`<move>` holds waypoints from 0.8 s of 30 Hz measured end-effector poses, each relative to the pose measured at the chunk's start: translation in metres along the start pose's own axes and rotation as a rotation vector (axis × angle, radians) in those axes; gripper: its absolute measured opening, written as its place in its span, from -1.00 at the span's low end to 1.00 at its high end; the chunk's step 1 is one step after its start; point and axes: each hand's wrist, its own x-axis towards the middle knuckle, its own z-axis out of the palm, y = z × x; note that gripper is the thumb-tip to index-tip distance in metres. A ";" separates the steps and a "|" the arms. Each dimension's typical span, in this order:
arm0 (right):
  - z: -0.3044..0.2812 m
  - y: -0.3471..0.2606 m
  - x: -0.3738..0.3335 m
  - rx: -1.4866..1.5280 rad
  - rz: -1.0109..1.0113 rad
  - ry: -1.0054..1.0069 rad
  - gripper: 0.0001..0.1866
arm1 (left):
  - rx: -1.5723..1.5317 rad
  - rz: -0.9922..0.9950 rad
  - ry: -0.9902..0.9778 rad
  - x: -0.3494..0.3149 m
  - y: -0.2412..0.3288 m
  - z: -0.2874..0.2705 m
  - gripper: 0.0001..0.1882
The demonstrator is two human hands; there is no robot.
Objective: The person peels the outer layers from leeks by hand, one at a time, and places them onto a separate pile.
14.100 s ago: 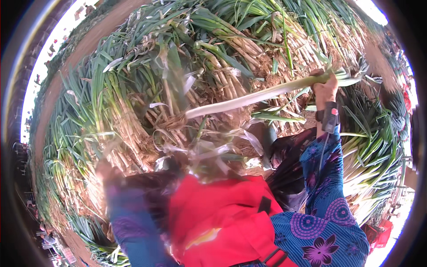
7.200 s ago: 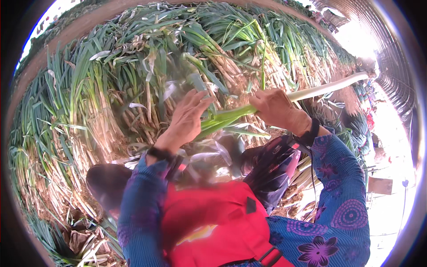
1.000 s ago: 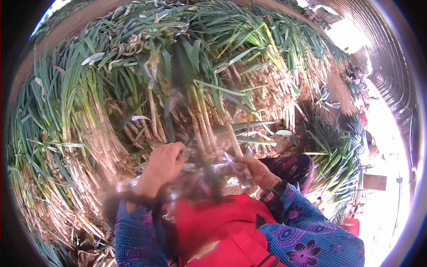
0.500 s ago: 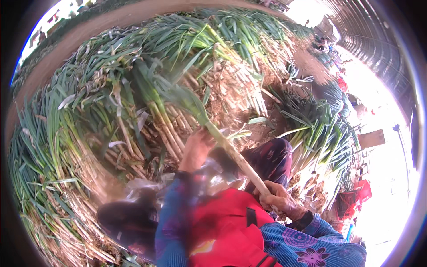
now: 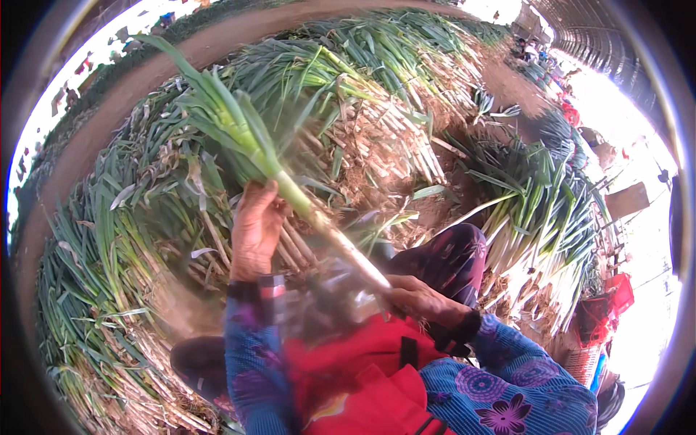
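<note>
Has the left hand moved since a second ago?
Yes. The left hand has risen from beside the red apron up along the leek, toward its green leaves and the heaped leeks behind.

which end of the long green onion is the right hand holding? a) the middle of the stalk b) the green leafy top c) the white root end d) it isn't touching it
c: the right hand closes around the white lower end of the green onion, while the left hand rests against the stalk where the leaves begin, with the green tops fanning up and away.
</note>
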 end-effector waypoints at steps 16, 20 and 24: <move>0.029 0.072 0.112 -0.184 -0.407 -0.371 -0.72 | 0.190 -0.013 0.489 -0.035 0.033 -0.095 -0.82; 0.025 0.071 0.113 -0.312 -0.116 -0.358 -0.70 | 0.281 0.008 0.502 -0.035 0.025 -0.103 -0.76; 0.028 0.033 0.106 -0.627 -0.083 -0.363 -0.79 | 0.447 0.017 0.613 -0.033 0.013 -0.098 -0.76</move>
